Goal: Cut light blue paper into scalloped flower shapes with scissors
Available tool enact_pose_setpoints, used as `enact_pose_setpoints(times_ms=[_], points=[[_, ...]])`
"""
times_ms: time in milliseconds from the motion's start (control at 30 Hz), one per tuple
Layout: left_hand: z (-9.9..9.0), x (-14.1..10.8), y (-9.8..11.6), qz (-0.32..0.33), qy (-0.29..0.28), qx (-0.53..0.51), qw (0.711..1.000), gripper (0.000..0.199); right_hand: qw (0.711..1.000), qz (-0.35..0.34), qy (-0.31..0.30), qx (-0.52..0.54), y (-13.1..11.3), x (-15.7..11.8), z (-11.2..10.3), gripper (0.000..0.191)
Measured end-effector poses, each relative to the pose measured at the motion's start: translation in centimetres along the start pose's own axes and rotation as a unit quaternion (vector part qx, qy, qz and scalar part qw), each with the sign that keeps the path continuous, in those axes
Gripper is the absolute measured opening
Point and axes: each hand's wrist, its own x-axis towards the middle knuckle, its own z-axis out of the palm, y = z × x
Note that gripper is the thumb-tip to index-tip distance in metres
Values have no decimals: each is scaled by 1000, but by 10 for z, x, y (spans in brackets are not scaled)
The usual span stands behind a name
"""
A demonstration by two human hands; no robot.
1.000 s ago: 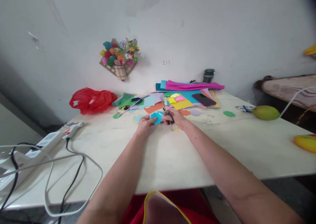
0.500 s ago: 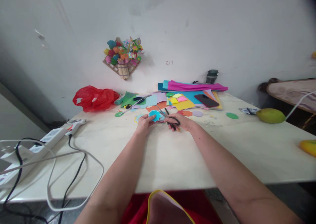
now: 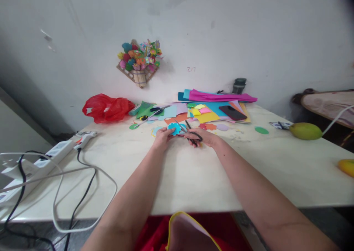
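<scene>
Between thumb and fingers, my left hand [image 3: 163, 136] pinches a bright blue scalloped paper piece [image 3: 173, 129] above the pale table [image 3: 188, 177]. My right hand [image 3: 199, 136] is closed round the dark handles of a pair of scissors [image 3: 195, 135]. The scissor blades point up and left, at the right edge of the blue piece. Orange and red scalloped shapes [image 3: 210, 126] lie just beyond my right hand, beside a lilac oval [image 3: 222, 127].
Coloured sheets [image 3: 210, 117], a phone [image 3: 232, 112] and other scissors [image 3: 157, 111] lie at the back. A red plastic bag [image 3: 106, 108] is back left; a power strip [image 3: 55, 153] and cables lie left. A green mango [image 3: 305, 131] is right.
The camera view has shifted slightly. The blue piece has turned a little in my left hand, and the scissor blades stay at its right side.
</scene>
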Motion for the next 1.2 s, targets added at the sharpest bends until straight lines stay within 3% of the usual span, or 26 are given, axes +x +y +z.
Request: enact_pose_setpoints(times_ms=[1200], points=[[-4, 6, -4, 1, 7, -23, 1000, 28, 1000, 15, 9, -2, 3, 5, 2, 29]])
